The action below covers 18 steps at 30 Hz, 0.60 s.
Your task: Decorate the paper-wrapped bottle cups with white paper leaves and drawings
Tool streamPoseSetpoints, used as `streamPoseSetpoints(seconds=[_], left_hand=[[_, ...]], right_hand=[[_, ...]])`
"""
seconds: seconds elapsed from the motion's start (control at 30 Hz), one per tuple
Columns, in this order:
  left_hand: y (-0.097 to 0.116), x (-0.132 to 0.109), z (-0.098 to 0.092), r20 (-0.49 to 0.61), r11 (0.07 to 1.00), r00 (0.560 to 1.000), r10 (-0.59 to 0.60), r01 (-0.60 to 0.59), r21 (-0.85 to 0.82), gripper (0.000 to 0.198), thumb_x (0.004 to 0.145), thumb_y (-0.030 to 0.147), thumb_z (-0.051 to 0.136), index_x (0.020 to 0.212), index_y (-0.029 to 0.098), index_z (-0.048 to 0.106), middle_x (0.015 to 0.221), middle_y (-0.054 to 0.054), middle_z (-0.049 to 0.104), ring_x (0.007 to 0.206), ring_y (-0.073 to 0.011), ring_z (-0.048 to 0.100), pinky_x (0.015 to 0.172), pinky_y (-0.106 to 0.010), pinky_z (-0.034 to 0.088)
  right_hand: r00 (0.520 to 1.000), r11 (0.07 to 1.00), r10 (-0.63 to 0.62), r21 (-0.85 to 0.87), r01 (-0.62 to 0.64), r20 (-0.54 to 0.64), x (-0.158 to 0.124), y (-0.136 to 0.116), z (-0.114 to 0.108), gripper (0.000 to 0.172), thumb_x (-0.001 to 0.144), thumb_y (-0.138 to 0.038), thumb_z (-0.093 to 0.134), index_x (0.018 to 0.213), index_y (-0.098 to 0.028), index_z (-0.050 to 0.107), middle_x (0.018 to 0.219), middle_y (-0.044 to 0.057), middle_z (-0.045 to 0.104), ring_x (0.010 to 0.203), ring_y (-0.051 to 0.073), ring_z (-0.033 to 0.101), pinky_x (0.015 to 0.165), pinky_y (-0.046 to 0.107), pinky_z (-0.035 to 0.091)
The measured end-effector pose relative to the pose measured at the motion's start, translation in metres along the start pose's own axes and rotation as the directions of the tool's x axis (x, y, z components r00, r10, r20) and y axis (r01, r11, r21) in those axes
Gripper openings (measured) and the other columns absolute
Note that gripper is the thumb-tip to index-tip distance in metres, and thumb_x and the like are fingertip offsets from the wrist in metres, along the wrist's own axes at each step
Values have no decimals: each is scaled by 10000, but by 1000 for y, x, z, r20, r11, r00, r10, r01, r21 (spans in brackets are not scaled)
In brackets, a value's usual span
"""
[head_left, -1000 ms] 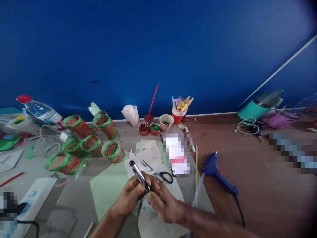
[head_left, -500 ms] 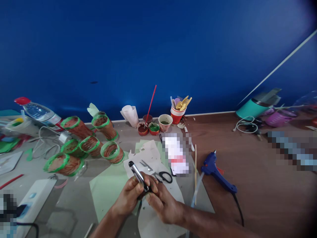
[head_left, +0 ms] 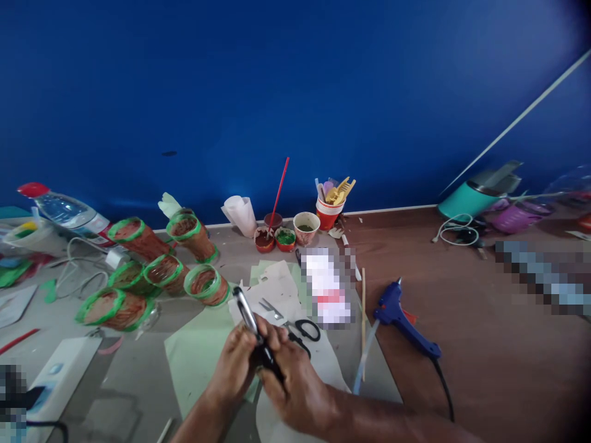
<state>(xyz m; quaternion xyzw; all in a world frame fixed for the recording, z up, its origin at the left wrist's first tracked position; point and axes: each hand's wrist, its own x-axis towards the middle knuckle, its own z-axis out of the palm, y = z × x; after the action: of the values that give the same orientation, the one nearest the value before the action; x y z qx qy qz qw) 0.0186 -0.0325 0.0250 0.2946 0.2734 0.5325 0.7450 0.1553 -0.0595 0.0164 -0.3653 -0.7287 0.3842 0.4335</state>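
Both hands meet over the papers, closed around a silver-and-black pen (head_left: 248, 312) that points up and to the left. My left hand (head_left: 234, 366) grips it from the left, near its middle. My right hand (head_left: 298, 381) wraps the lower black part, fingertips close to the left hand's. The pen's lower end is hidden in the right hand. Beneath lie a cut white paper sheet (head_left: 277, 424) and a light green sheet (head_left: 196, 351). Just beyond the right fingers rest black-handled scissors (head_left: 307, 330), blades pointing up-left.
Several brown cups with green rims (head_left: 210, 286) stand left, near a bottle (head_left: 69, 212). Paint cups (head_left: 265, 241) and a cup of utensils (head_left: 329, 212) line the blue wall. Right are a blurred-out object (head_left: 329, 289), a wooden stick (head_left: 364, 320) and a blue glue gun (head_left: 406, 323).
My right hand has shifted slightly downward, and more of the pen's black lower part shows between the hands. The whole view has moved a little.
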Motion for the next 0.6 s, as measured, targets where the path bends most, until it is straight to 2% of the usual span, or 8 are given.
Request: streamPoseSetpoints(seconds=[0.03, 0.1, 0.2, 0.3, 0.37, 0.5, 0.6], left_hand=[[5, 2, -2, -75, 996, 996, 37, -43, -81, 231, 796, 428, 695, 842, 205, 660, 647, 14, 635, 718, -152, 627, 895, -373, 486], [14, 5, -7, -162, 984, 985, 50, -77, -160, 202, 744, 384, 755, 834, 231, 659, 655, 31, 641, 760, -168, 650, 895, -392, 498], [21, 5, -12, -150, 989, 987, 62, -81, -123, 240, 681, 378, 804, 747, 209, 647, 659, 18, 648, 788, -194, 655, 955, -435, 465], [19, 3, -11, -102, 996, 995, 21, -30, -87, 277, 688, 427, 789, 761, 198, 651, 668, -5, 653, 888, -226, 649, 981, -434, 432], [16, 2, -11, -75, 997, 997, 18, -23, -70, 290, 713, 456, 761, 793, 197, 657, 658, -12, 657, 912, -231, 641, 974, -424, 424], [14, 3, -12, 16, 999, 999, 37, -37, -3, 307, 775, 477, 700, 850, 180, 674, 550, -2, 626, 803, -206, 637, 950, -414, 423], [12, 1, -9, 129, 994, 989, -67, 55, 98, 360, 785, 510, 675, 846, 155, 682, 503, -13, 622, 741, -215, 647, 933, -421, 422]], right_hand=[[1000, 1000, 18, 12, -18, 16, -2, 0, 1, 243, 795, -206, 465, 1013, -155, 560, 951, 126, 633, 882, 234, 603, 798, 349, 493], [994, 992, 86, 88, -91, 63, -5, 0, 2, 187, 779, -194, 483, 932, -159, 585, 842, 86, 633, 755, 196, 603, 690, 294, 492], [985, 964, 163, 203, -173, 64, -2, -3, -3, 140, 834, -240, 468, 845, -171, 590, 728, 31, 583, 653, 154, 544, 611, 259, 444], [981, 926, 192, 325, -191, 30, 1, -3, -9, 265, 921, -361, 432, 821, -172, 588, 696, 20, 549, 628, 139, 498, 601, 261, 416], [976, 878, 216, 430, -209, 35, 3, 1, -14, 335, 942, -453, 425, 883, -172, 597, 655, 2, 527, 559, 121, 460, 548, 252, 384], [944, 827, 328, 493, -270, -34, 11, 12, -29, 483, 922, -578, 429, 1072, -154, 603, 573, -46, 414, 498, 105, 354, 493, 245, 301], [898, 794, 434, 504, -341, -77, 23, 17, -45, 506, 907, -589, 444, 1101, -156, 619, 632, -19, 468, 557, 118, 393, 530, 255, 320]])
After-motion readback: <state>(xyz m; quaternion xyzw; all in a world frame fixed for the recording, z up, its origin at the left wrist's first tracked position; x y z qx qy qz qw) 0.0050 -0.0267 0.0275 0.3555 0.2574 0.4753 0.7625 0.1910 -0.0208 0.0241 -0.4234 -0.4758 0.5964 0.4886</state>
